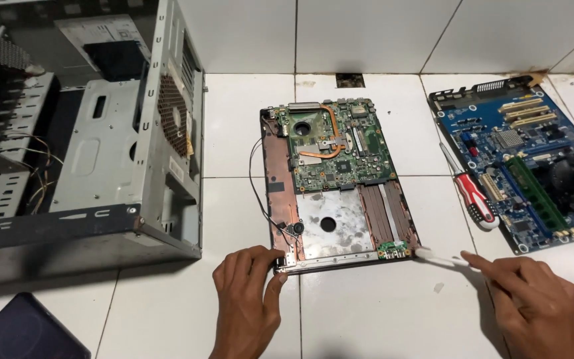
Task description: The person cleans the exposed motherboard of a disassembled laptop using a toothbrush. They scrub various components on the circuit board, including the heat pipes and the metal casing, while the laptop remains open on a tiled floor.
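white tiled floor (pixel 367 312) carrying all parts, seen from above. largest item: an open grey desktop computer case (pixel 101 153) at 9 o'clock, side panel off, loose wires visible inside. at 3 o'clock, well apart from it, a blue desktop motherboard (pixel 499 143) with a long green memory stick and a dark cooler fan at its right edge. centre: an opened laptop base (pixel 340 186), its green circuit board with copper heat pipe filling the 12 o'clock half, bare metal plate and brownish strips in the 6 o'clock half. at 8 o'clock, a dark blue flat object (pixel 28 329), partly cut off by the frame. between laptop base and blue motherboard lies a screwdriver (pixel 473 196) with red and white handle, touching neither hand. left hand (pixel 247 292) at 6 o'clock, fingers closed on the near left corner of the laptop base, thumb against its edge. right hand (pixel 533 299) at 4 o'clock, fingers pinched together on a thin white tool (pixel 443 259), whose tip meets the near right corner of the laptop base.
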